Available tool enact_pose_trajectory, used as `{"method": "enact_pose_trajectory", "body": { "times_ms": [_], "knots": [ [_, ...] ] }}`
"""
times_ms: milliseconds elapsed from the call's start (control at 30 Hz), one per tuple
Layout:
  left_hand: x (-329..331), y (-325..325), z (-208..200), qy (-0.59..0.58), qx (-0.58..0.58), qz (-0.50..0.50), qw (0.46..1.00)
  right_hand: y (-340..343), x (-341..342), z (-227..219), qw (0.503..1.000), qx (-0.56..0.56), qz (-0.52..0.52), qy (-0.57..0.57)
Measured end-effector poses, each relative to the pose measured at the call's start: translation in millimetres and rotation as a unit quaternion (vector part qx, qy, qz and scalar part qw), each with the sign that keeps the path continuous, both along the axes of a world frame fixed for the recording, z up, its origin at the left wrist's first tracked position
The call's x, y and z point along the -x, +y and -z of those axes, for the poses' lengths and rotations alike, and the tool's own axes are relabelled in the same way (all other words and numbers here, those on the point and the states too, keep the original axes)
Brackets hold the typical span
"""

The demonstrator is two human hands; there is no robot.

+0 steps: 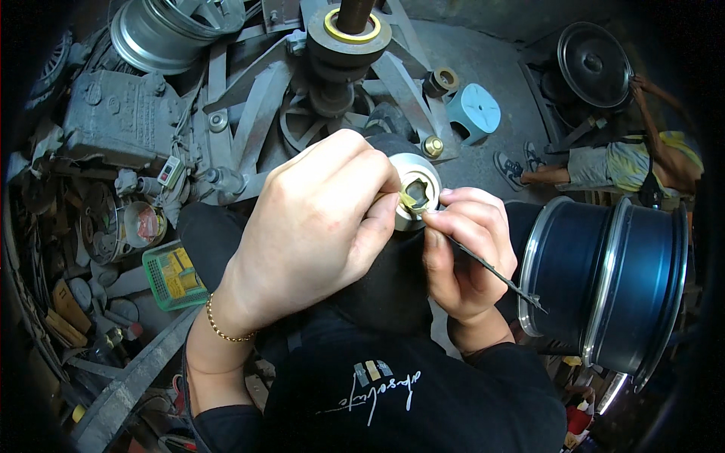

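A pale ring-shaped piece (411, 164), which looks like a tape roll, rests by my knees with its round hole facing up. Inside the hole shows a ragged yellowish strip (408, 201). My left hand (321, 204) is closed, thumb and forefinger pinching at the strip along the hole's left edge. From the right, my right hand (472, 253) pinches a thin dark stick (491, 269) whose lower end is frayed. Its fingertips meet the ring's right rim. Whatever lies exactly between the fingertips of each hand is mostly hidden.
A metal stand with a vertical shaft (354, 15) rises ahead. Silver wheel rims (155, 38) and a dusty motor housing (124, 113) stand left, above a green basket (174, 275). At right are a blue stool (476, 109), dark blue rims (559, 264) and another person (619, 162) touching a round wheel.
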State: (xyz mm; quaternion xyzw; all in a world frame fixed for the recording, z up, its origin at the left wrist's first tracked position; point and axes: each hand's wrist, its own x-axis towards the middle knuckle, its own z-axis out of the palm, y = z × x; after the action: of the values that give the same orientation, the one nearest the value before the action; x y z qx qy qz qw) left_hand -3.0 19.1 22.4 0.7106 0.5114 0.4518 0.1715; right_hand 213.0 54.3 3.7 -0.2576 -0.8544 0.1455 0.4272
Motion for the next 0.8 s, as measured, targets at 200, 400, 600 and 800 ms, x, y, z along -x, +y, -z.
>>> {"method": "enact_pose_trajectory", "body": {
  "times_ms": [200,400,600,800],
  "knots": [
    [0,0,0,-0.009,0.004,-0.001,1.000,7,-9,-6,0.999,0.025,-0.029,-0.009],
    [2,1,0,0.001,0.011,0.000,1.000,11,-12,-14,0.998,0.053,-0.040,-0.023],
    [1,0,-1,-0.005,0.017,-0.001,1.000,13,-13,-16,0.995,0.077,-0.059,-0.005],
    [2,1,-1,-0.005,0.013,0.002,1.000,15,-11,-16,0.997,0.052,-0.052,-0.027]
  ]
}}
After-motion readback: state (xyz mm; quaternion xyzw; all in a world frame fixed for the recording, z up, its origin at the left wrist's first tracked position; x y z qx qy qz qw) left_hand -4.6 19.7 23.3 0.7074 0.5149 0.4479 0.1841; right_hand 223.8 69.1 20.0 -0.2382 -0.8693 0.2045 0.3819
